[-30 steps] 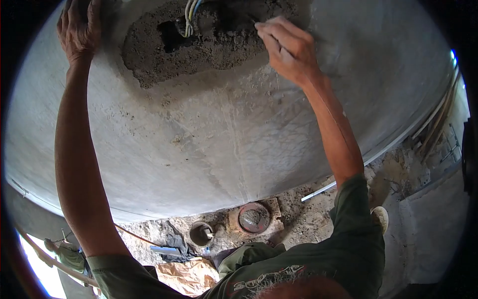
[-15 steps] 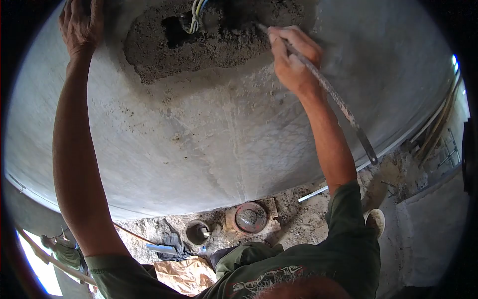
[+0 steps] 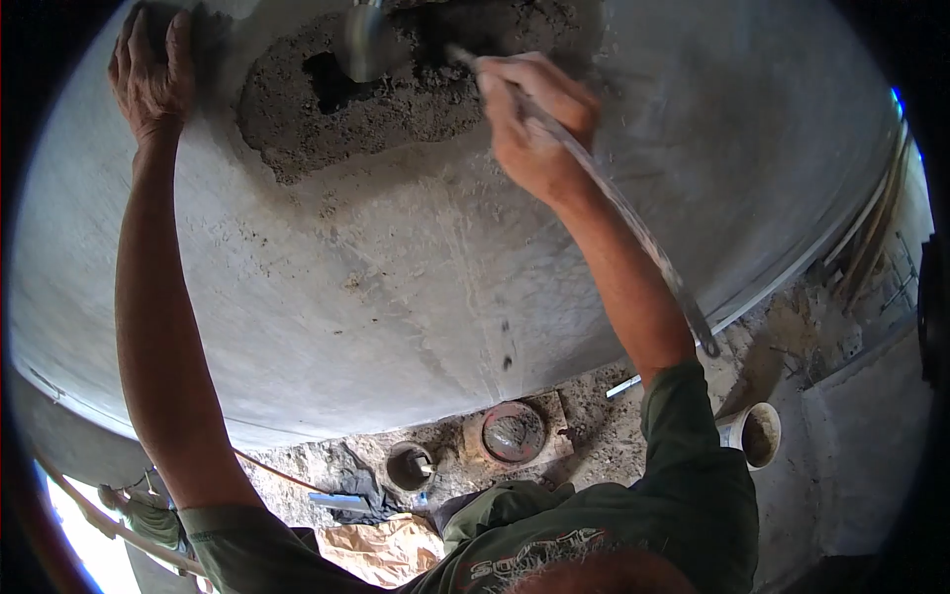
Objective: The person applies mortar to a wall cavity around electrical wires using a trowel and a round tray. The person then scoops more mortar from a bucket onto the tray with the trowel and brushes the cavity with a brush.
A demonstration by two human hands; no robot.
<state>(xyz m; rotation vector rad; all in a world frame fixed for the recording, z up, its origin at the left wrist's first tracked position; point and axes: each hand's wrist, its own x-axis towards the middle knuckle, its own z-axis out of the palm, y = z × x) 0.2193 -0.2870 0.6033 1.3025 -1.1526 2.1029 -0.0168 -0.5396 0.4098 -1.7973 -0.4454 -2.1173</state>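
Note:
My left hand (image 3: 150, 79) lies against the grey wall (image 3: 396, 297) at the upper left, its fingers apart and pointing up. In my right hand (image 3: 539, 114) is a long, thin, mortar-smeared tool (image 3: 648, 238), whose near end hangs past my forearm. Its far tip is at the rough dark patch (image 3: 406, 114) of the wall. A square hole (image 3: 332, 84) opens in that patch, and blurred wires (image 3: 364, 40) hang beside it. Two small dark bits are in front of the wall below.
On the floor below are a dark bucket (image 3: 408, 465), a round pan of mortar (image 3: 513, 433), a white bucket (image 3: 757, 436), brown paper (image 3: 381, 549) and a blue-edged tool (image 3: 338, 501). Another person (image 3: 148, 520) is at the lower left. Long poles (image 3: 876, 233) lean at the right.
My right hand has moved left along the rough patch with the tool. The wires have swung and blurred, and small bits now show in front of the lower wall. My left hand stays on the wall.

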